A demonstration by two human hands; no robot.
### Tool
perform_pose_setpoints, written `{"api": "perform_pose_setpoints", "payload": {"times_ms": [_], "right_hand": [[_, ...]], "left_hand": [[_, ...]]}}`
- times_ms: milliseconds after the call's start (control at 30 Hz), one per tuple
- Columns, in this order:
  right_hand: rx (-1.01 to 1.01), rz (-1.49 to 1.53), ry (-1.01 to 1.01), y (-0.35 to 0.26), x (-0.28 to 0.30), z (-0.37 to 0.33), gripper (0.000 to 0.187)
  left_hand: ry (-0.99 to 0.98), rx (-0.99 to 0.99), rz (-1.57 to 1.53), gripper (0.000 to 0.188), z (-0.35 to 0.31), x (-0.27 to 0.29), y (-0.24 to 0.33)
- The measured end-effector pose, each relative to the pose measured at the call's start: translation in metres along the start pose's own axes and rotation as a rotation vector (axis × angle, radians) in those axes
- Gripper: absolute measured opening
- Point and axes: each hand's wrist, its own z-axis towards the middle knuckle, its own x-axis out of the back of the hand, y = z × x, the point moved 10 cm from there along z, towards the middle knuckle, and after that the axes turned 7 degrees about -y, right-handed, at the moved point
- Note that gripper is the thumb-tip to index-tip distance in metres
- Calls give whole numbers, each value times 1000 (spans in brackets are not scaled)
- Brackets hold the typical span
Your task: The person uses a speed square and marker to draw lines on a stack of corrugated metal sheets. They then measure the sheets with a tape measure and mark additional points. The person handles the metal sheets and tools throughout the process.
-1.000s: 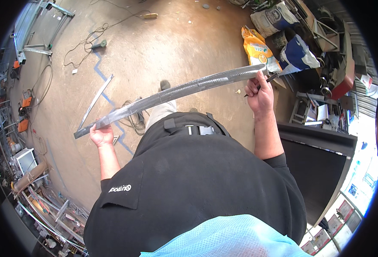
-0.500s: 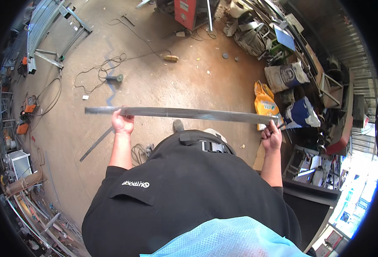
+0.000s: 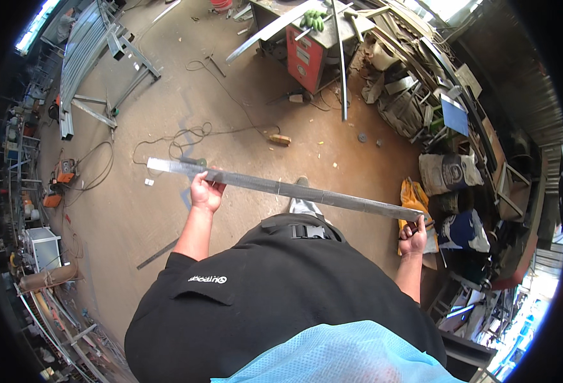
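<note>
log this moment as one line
left hand: holds metal strip near left end | right hand: holds right end | metal strip: above floor

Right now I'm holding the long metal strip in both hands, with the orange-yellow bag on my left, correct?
Not quite: the head view shows the orange-yellow bag on your right. Your left hand and right hand do hold the long metal strip.

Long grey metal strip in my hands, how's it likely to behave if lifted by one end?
The strip looks nearly straight between your left hand and right hand, so probably fairly stiff. Being so long, its far end may dip. Its shiny surface could be slippery.
</note>
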Motion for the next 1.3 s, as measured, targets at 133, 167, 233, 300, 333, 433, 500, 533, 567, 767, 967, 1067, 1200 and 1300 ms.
{"api": "perform_pose_setpoints", "payload": {"times_ms": [133,167,233,300,333,433,500,533,567,767,967,1067,1200,1300], "right_hand": [[-42,35,-50,1,-90,91,25],[-59,28,-92,-1,-122,114,28],[-122,37,-170,0,-184,152,32],[-169,-13,-230,1,-254,193,36],[-208,-14,-272,5,-288,209,36],[-277,-56,-412,30,-382,252,30],[-310,-61,-450,53,-431,281,24],[-333,-38,-438,66,-453,295,23],[-345,-74,-470,77,-475,306,24],[-392,-137,-407,134,-573,384,24],[-451,-147,-422,162,-659,463,29],[-453,-185,-418,168,-705,508,33],[-488,-216,-350,176,-757,574,47],[-459,-200,-293,177,-792,631,58]], "left_hand": [[102,-51,-57,42,23,2,29],[92,-86,-59,43,27,-1,39],[97,-150,-109,43,30,1,60],[118,-213,-135,44,34,3,79],[139,-234,-148,45,33,7,87],[141,-293,-191,45,39,16,110],[166,-331,-212,43,48,27,122],[178,-353,-231,43,58,32,129],[183,-378,-256,43,71,35,137],[177,-424,-282,47,139,38,174],[202,-411,-205,47,172,9,194],[213,-419,-196,46,192,-8,188],[197,-404,-271,49,223,-46,170],[188,-391,-325,52,257,-94,159]]}}
